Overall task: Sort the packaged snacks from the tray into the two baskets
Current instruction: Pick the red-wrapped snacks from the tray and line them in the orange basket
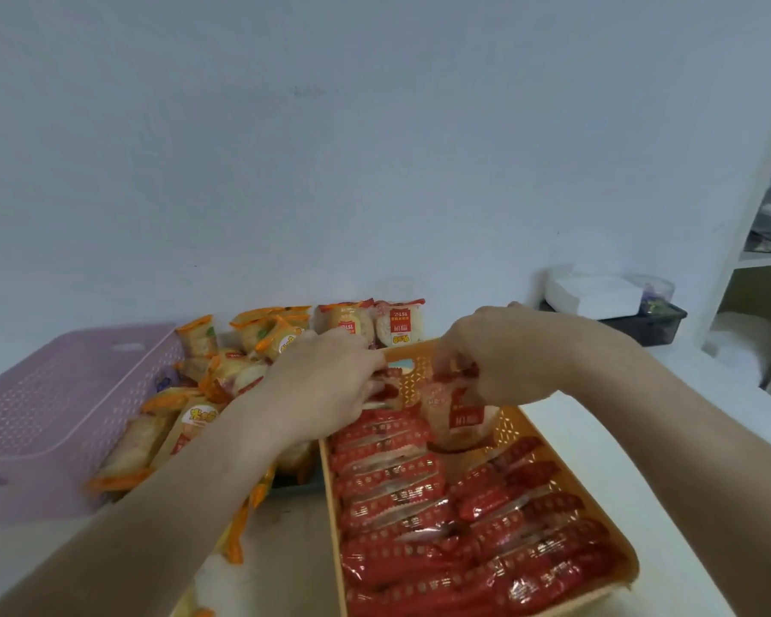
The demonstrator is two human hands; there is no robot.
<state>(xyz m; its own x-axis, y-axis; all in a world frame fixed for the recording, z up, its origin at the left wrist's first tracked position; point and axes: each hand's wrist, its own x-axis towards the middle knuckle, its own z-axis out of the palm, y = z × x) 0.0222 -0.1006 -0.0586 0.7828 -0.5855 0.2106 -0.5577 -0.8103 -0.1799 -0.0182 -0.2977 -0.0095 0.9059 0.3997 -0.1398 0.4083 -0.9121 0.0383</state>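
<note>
My right grip [521, 354] is closed on a red-label snack packet [461, 420], pinching its top edge. The packet hangs upright just over the far end of the orange basket [510, 426]. My left grip [325, 385] curls down at the far left corner of that basket, fingers on the last packet of the row. The blur keeps me from telling whether it actually holds one.

Inside the orange basket, red packets [392, 483] lie packed in two rows along its length. Just left of it, orange-wrapped snacks [196, 420] are heaped on the dark tray [296, 485], some spilling over its near edge. Left of that heap sits the pink basket [63, 394]. Behind the orange basket's far rim two more red-label packets [399, 325] stand upright. The white desk [641, 438] shows to its right.
</note>
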